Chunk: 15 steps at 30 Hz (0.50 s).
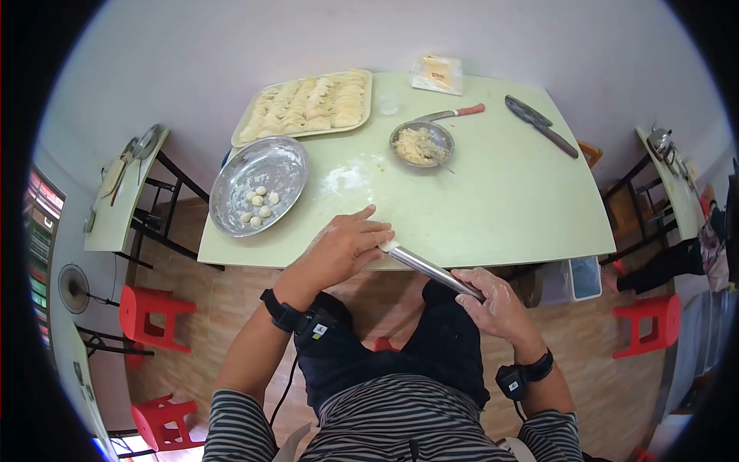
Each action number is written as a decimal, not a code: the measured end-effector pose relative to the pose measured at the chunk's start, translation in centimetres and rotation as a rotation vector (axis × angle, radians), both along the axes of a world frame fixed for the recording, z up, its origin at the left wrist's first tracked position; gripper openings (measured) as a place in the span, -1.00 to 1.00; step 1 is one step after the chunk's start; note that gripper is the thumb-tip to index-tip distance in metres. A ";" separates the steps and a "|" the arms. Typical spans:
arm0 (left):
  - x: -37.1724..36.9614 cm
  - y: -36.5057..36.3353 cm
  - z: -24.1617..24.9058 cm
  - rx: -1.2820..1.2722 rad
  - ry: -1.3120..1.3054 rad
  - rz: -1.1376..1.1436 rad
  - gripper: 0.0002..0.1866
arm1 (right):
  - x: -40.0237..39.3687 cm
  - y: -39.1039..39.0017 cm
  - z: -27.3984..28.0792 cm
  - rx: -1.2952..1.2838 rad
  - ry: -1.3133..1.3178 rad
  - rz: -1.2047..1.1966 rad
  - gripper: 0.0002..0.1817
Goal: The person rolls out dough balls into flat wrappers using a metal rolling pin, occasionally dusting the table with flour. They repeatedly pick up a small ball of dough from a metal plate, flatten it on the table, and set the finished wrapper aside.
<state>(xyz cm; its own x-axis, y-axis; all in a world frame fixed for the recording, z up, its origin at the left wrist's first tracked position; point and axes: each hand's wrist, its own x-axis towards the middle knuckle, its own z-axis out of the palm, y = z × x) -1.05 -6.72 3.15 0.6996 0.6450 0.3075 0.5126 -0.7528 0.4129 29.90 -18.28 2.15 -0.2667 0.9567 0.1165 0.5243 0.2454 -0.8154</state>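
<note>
My right hand is closed round the near end of a shiny metal rolling pin, which slants up and left over the table's front edge. At the pin's far end, a small pale piece of dough shows beside the fingertips of my left hand. The left fingers hold this dough, most of it hidden by the hand and pin. Left of that hand, a round metal pan dusted with flour holds several small dough balls. White flour is spread on the tabletop beyond.
Rows of dumplings fill a tray at the back left. A metal bowl holds filling; behind it lies a red-handled knife. Dark utensils and a package are farther back. Red stools stand at the sides.
</note>
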 end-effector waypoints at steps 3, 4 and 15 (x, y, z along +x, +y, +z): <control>0.4 0.1 1.0 -0.084 -0.028 -0.047 -0.72 | 0.7 0.2 -0.1 -0.017 -0.014 0.013 -0.56; 0.6 0.2 1.1 -0.089 -0.031 -0.068 -0.76 | 0.8 0.3 -0.3 0.014 0.025 0.021 -0.57; 2.6 2.0 -1.3 -0.845 -0.583 0.525 -0.77 | 2.4 0.1 -0.6 0.152 -0.120 0.040 -0.58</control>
